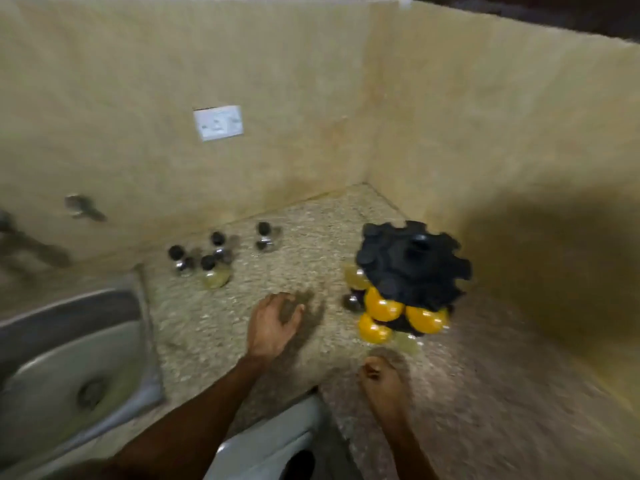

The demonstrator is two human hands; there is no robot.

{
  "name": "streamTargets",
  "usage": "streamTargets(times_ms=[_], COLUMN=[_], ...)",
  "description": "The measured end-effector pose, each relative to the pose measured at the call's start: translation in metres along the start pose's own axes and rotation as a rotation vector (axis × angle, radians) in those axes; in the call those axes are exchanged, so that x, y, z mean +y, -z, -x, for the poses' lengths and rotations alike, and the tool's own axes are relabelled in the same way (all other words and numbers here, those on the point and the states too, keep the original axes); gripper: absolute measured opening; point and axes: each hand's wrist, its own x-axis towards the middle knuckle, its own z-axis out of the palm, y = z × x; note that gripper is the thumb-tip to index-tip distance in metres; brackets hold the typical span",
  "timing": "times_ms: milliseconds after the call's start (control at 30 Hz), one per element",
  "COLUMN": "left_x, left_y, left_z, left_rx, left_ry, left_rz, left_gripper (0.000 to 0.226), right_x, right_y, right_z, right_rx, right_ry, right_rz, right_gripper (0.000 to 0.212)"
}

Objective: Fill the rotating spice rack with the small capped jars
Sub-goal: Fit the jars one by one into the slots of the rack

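Observation:
A black rotating spice rack [414, 263] stands on the speckled counter [311, 237] in the corner, with several yellow-filled jars [382, 306] held in its lower slots. Several small black-capped jars [207, 261] stand loose on the counter near the back wall, one more [265, 235] to their right. My left hand [273, 323] hovers over the counter between the loose jars and the rack, fingers relaxed and holding nothing. Just below the rack, my right hand [381, 379] rests near the counter with its fingers loosely curled; nothing shows in it. The frame is blurred.
A steel sink [69, 358] lies at the left, with a tap [83, 206] on the wall above it. A white wall socket [218, 122] sits on the back wall. A white appliance [277, 445] shows below the counter's front edge.

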Motion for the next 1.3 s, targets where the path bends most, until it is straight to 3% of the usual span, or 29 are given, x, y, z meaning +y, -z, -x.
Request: streamTargets(times_ms=[100,167,233,300,400,467,567,600,700,800,1067,1300], left_x=[-0.058,-0.084,-0.112,-0.138,-0.165,-0.178,-0.188,-0.191,-0.196,-0.201,-0.213,-0.215], left_y=[0.034,0.050,0.062,0.071,0.078,0.085,0.087,0.087,0.084,0.079,0.069,0.071], left_z=[0.011,0.011,0.000,-0.020,-0.046,-0.059,-0.070,-0.075,-0.083,-0.085,-0.084,-0.085], left_rx=[0.062,0.097,0.097,0.043,-0.124,-0.276,-0.439,-0.460,-0.508,-0.504,-0.445,-0.483], left_ry=[0.196,0.270,0.357,0.450,0.528,0.553,0.558,0.560,0.537,0.537,0.518,0.495], left_rz=[-0.045,-0.059,-0.075,-0.135,-0.304,-0.438,-0.581,-0.597,-0.678,-0.696,-0.718,-0.752], left_gripper=[0.048,0.053,0.055,0.062,0.100,0.118,0.117,0.118,0.120,0.120,0.124,0.117], right_x=[-0.017,-0.043,-0.077,-0.101,-0.133,-0.155,-0.197,-0.211,-0.244,-0.273,-0.300,-0.248], right_y=[-0.043,-0.054,-0.067,-0.086,-0.123,-0.153,-0.192,-0.205,-0.241,-0.277,-0.316,-0.255], right_z=[-0.001,0.004,0.002,-0.011,-0.031,-0.045,-0.061,-0.066,-0.083,-0.103,-0.119,-0.101], right_rx=[-0.107,-0.174,-0.218,-0.281,-0.323,-0.366,-0.368,-0.378,-0.405,-0.372,-0.326,-0.260], right_ry=[0.047,0.055,0.061,0.055,0.075,0.118,0.163,0.189,0.230,0.223,0.208,-0.009], right_rz=[0.060,0.055,0.059,0.073,0.076,0.089,0.080,0.078,0.148,0.181,0.260,0.156], right_gripper=[0.006,0.024,0.021,0.005,0.018,0.012,0.013,0.022,0.075,0.098,0.083,0.081])
